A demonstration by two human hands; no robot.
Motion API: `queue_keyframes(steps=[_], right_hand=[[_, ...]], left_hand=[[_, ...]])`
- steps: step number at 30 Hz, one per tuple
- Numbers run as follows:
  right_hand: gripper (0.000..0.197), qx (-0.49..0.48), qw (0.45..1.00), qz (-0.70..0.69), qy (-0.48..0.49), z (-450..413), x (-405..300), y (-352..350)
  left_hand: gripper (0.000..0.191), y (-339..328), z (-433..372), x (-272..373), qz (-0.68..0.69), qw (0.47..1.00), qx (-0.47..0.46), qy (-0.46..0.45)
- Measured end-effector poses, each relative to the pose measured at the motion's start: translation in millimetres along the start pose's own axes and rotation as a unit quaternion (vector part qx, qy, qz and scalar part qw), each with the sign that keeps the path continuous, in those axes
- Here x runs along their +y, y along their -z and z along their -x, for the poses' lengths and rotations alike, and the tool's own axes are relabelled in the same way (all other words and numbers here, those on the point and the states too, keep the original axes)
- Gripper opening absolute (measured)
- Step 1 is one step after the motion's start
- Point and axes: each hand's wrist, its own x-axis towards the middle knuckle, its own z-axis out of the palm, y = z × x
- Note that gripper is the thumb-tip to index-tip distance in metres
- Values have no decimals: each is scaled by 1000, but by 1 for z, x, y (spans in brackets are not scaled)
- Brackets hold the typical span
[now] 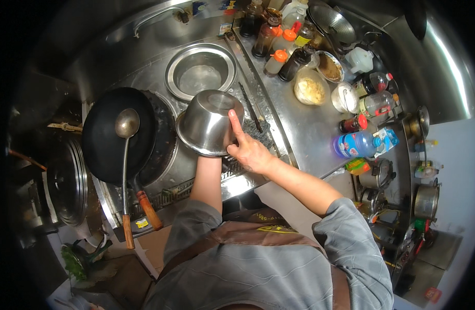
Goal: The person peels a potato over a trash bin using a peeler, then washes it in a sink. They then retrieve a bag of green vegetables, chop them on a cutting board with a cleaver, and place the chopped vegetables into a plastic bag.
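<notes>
A deep stainless steel bowl [206, 124] is tilted over the steel worktop, its outer base turned up. My right hand [247, 149] touches its side with the index finger stretched out along the metal. Behind the bowl my left hand is hidden; only the forearm reaches up to its rim. Just beyond stands a wide-rimmed metal basin [200, 71] with what looks like clear liquid in it. On the left a black wok [101, 155] with a wooden handle sits over the stove, and a long-handled metal ladle [127, 123] lies in it.
Sauce bottles with orange caps [289, 35], a tub of pale chopped food [310, 91], a white tub [345, 97] and a blue-labelled plastic bottle [355, 144] crowd the right counter. A thin dark rod [249, 106] lies beside the bowl. Stacked metal lids [69, 182] stand at far left.
</notes>
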Motion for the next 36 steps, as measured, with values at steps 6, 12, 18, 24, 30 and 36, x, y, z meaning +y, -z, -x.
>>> queue_keyframes(steps=[6, 12, 18, 24, 30, 36], right_hand=[[19, 120, 990, -69, 19, -8, 23, 3], [18, 195, 978, -66, -16, -15, 45, 27], [20, 246, 952, -98, -151, 12, 62, 12], [10, 354, 713, -153, -585, 123, 84, -2], [24, 517, 348, -511, -593, 175, 121, -24], [18, 217, 517, -561, -609, 137, 71, -31]], left_hand=[[40, -9, 6, 7, -20, 1000, 4, -7], [40, -17, 8, -11, -34, 999, 5, -1], [37, -21, 25, -28, -169, 974, 152, -1], [40, -10, 59, 5, -254, 931, 261, 5], [45, -28, 71, 18, -278, 941, 185, -56], [32, -33, 65, 16, -265, 923, 269, -79]])
